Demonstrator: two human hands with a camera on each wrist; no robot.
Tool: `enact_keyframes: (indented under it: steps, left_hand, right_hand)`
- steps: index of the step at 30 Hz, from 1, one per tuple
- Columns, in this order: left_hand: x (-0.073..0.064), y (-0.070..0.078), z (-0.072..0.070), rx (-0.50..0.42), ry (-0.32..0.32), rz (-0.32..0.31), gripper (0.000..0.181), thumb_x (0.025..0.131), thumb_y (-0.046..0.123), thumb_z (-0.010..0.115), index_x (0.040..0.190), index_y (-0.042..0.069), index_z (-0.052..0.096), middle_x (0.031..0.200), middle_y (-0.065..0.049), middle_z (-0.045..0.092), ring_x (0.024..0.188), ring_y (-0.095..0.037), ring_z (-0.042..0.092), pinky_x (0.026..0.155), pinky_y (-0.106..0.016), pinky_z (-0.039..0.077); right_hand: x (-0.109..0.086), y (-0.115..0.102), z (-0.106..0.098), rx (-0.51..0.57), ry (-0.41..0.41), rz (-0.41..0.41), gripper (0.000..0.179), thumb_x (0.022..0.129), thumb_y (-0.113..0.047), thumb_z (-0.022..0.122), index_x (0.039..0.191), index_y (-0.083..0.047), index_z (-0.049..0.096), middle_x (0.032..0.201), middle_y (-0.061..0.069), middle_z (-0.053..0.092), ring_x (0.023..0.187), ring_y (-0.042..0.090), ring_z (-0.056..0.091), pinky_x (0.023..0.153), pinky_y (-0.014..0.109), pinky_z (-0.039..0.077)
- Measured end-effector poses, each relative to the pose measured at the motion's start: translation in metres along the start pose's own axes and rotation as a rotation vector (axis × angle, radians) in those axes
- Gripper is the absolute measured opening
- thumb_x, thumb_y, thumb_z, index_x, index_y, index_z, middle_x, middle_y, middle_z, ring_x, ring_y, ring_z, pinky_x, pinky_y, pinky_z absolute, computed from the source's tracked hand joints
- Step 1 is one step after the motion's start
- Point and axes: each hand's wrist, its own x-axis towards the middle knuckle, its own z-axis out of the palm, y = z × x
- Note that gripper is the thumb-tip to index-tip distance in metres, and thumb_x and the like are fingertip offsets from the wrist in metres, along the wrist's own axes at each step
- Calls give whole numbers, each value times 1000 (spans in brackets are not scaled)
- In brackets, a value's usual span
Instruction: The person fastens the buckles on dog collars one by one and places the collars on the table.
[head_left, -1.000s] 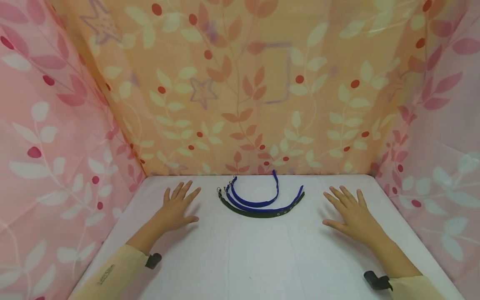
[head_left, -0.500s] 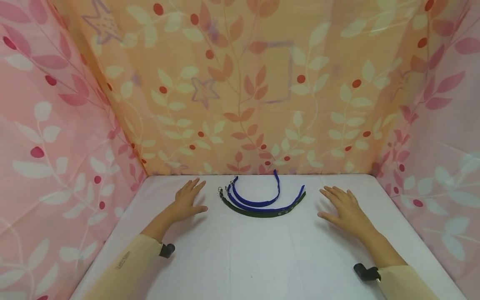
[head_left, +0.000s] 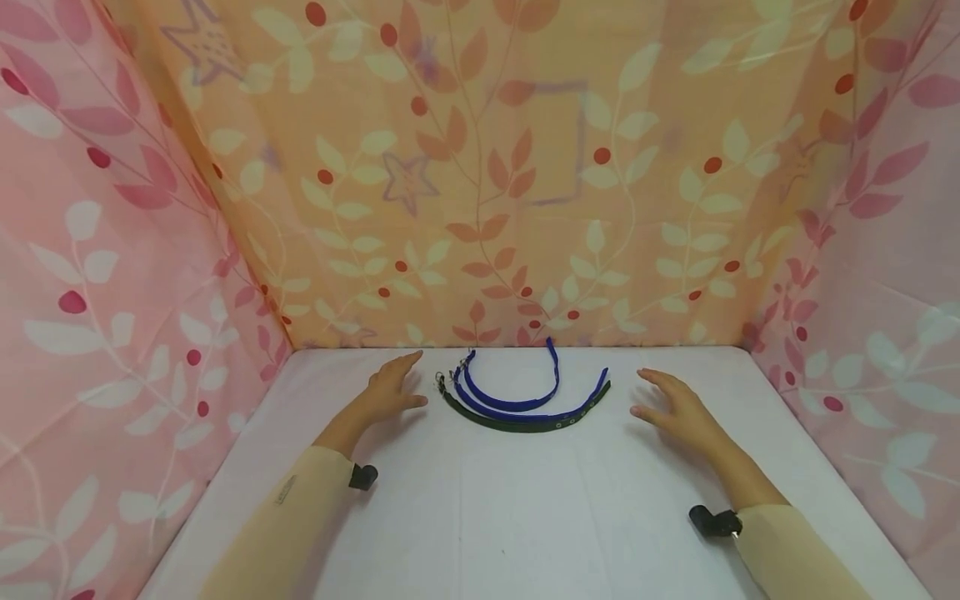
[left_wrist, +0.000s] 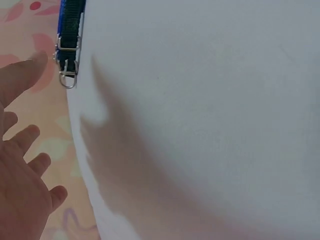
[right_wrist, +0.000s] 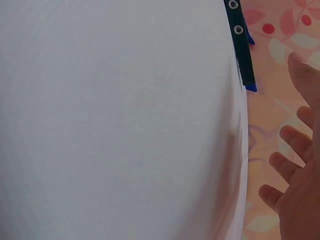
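Note:
Three strap collars lie curved one inside another near the back of the white table. Outermost is a dark green collar [head_left: 521, 427], with metal eyelets towards its right end. Inside it are a longer blue collar [head_left: 495, 415] and an inner blue collar [head_left: 516, 407]. Their metal buckles and rings [left_wrist: 68, 42] are at the left ends. My left hand [head_left: 384, 396] hovers just left of the buckles, fingers extended and thumb apart, holding nothing. On the other side, my right hand [head_left: 681, 414] is held over the table, right of the green tail [right_wrist: 243, 55], also spread and touching nothing.
The white-covered table [head_left: 517, 517] ends at an orange leaf-patterned cloth [head_left: 480, 167] behind. Pink leaf-patterned cloths [head_left: 112, 275] stand along both sides. A small black camera [head_left: 363, 477] sits at each wrist.
Both hands have moved inward towards the collars, the left one going right and forward, the right one slightly left. Their palms have turned to face each other more. The collars have stayed put.

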Motion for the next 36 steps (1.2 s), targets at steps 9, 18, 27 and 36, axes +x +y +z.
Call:
enact_keyframes:
  steps: [9,18,27,36]
  left_hand:
    - [20,-5,12,-68,-52,-19,91,86,29,84,160,12,34,161,-16,40,149,-46,28,116,-72,18]
    - [36,1,12,-92,-80,-40,80,85,25,85,155,17,46,160,-13,43,150,-43,28,118,-70,17]
    - [45,5,14,-60,-109,-66,68,85,14,82,148,21,56,153,-10,50,144,-45,33,115,-70,22]
    - [49,11,20,67,-113,22,49,79,9,83,127,17,73,129,-7,67,127,-35,52,106,-65,34]
  right_hand:
    - [13,-7,7,92,-55,104,75,91,-39,78,152,-11,46,158,21,42,149,48,30,117,70,22]
    - [24,-3,15,224,-69,139,65,93,-29,78,149,-9,51,152,16,51,148,41,35,120,64,22]
    - [35,-4,23,184,-77,134,55,93,-25,78,142,-9,59,148,18,55,145,44,39,119,64,22]
    - [42,-3,28,100,-83,59,41,88,-14,82,126,-7,69,123,13,71,127,39,56,114,60,33]
